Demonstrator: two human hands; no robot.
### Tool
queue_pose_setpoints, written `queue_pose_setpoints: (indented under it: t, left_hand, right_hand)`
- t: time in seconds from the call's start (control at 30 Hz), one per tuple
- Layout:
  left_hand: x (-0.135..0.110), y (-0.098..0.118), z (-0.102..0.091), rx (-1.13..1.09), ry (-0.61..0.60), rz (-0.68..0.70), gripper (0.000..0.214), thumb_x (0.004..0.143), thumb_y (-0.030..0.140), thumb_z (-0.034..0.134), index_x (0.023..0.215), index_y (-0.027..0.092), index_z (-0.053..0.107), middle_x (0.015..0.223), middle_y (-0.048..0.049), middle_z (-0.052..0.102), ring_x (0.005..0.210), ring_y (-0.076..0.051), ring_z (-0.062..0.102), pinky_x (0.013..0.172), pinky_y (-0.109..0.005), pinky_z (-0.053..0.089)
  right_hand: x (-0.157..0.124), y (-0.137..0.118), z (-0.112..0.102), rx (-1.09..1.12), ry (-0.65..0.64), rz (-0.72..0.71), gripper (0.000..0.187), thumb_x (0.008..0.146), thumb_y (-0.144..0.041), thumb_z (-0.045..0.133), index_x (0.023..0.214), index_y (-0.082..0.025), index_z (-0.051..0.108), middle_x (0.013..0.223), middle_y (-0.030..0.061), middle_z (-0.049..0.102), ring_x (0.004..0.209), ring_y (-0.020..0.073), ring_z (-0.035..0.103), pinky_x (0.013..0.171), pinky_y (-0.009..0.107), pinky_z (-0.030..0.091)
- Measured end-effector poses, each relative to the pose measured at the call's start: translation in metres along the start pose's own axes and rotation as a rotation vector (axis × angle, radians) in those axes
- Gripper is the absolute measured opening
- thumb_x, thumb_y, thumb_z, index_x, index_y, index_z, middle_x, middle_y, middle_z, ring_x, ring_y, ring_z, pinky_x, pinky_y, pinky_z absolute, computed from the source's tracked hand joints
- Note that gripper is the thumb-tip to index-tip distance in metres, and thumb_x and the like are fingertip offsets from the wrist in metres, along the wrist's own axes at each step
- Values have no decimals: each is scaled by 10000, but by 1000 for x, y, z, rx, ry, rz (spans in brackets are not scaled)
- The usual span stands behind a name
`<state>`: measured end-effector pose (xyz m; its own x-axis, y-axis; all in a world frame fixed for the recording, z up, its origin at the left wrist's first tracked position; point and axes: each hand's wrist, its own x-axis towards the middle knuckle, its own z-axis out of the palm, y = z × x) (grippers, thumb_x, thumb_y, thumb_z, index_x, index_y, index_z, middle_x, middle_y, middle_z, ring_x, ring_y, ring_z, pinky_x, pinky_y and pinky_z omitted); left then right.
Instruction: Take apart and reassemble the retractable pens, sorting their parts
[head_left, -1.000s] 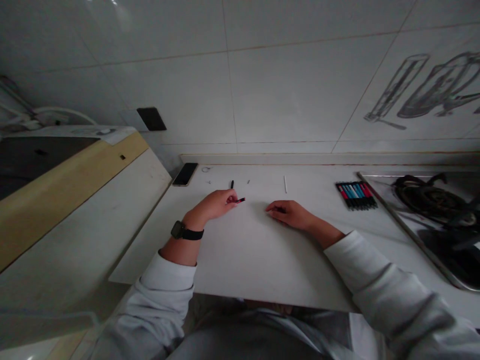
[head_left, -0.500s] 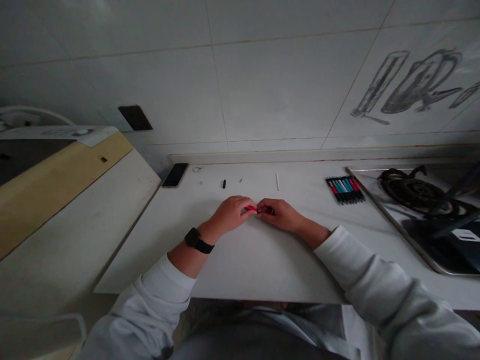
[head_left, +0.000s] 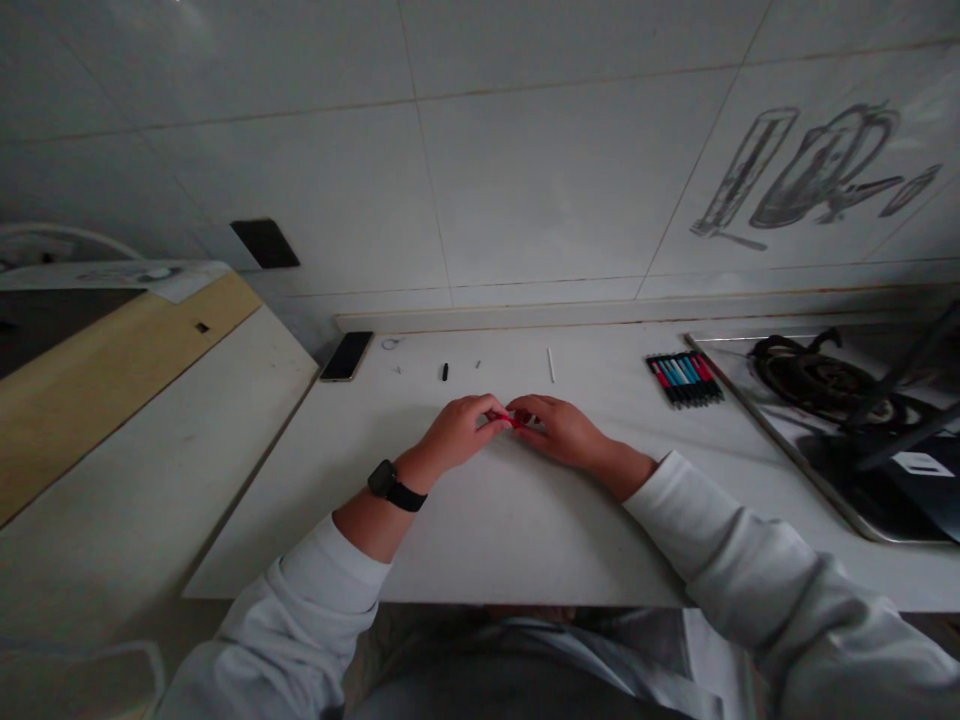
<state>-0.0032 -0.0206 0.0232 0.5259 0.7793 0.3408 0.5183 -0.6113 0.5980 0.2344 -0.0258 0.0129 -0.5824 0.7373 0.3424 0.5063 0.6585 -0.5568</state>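
My left hand (head_left: 466,430) is closed, its thumb and forefinger pinching a small red pen barrel (head_left: 506,418) that the fingers mostly cover. From the other side my right hand (head_left: 556,430) meets it, fingers curled and pinched around the right end. Both hands are just above the white worktop. Behind them lie a short black pen piece (head_left: 445,372), a tiny spring-like part (head_left: 478,364) and a thin white refill (head_left: 551,365). Another tiny part (head_left: 399,370) is too small to name.
A phone (head_left: 347,356) and a thin ring-like item (head_left: 391,343) lie at the back left. To the right is a row of several red, blue and black pens (head_left: 684,380), beside a gas hob (head_left: 825,385). A tiled wall (head_left: 525,180) closes off the back.
The fingers of my right hand have shifted slightly up and left over the red barrel, and both hands now sit closer together. The camera view has moved a little.
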Motion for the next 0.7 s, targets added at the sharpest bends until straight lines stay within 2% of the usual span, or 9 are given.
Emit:
queue_pose_setpoints:
  t: [0.1, 0.23, 0.3, 0.47, 0.6, 0.7]
  left_hand:
    - [-1, -1, 2, -9, -4, 7, 62, 926, 275, 712, 947, 218, 698, 924, -13, 752, 887, -174, 697, 848, -318, 532]
    - [-1, -5, 1, 17, 2, 3, 82, 912, 294, 728, 937, 220, 702, 896, -15, 751, 861, -174, 702, 821, -307, 532]
    - [0, -8, -1, 26, 42, -6, 83, 932, 304, 700, 957, 225, 699, 903, -15, 754, 855, -169, 706, 806, -299, 532]
    - [4, -28, -23, 130, 302, -70, 170, 915, 297, 704, 1065, 222, 675, 927, -33, 742, 873, -180, 702, 855, -322, 532]
    - [5, -65, -50, 235, 545, -183, 284, 893, 263, 702, 1164, 204, 640, 997, -54, 714, 884, -186, 668, 887, -342, 529]
    - [1, -98, -67, 315, 616, -308, 319, 889, 249, 680, 1199, 193, 629, 1032, -65, 687, 866, -189, 644, 858, -339, 532]
  right_hand:
    - [0, -4, 0, 4, -1, -13, 268, 982, -270, 596, 1241, -217, 636, 1004, 71, 724, 847, 186, 660, 787, 295, 489]
    - [-1, -3, -5, -101, -33, -67, 195, 992, -255, 576, 1137, -193, 692, 967, 77, 712, 868, 189, 650, 789, 286, 476]
    - [-1, -2, -10, -199, -71, -66, 187, 988, -227, 571, 1104, -188, 711, 965, 81, 707, 890, 193, 649, 793, 281, 465]
    - [-3, -4, -35, -480, -175, 22, 207, 993, -221, 552, 1086, -195, 736, 1048, 100, 704, 926, 201, 654, 767, 274, 438]
    - [-6, -9, -49, -587, -277, 123, 227, 1015, -258, 527, 1091, -194, 731, 1052, 102, 718, 914, 205, 673, 729, 276, 424]
    - [-9, -5, -49, -617, -352, 148, 244, 1026, -302, 516, 1100, -193, 721, 1047, 99, 728, 892, 212, 683, 707, 282, 418]
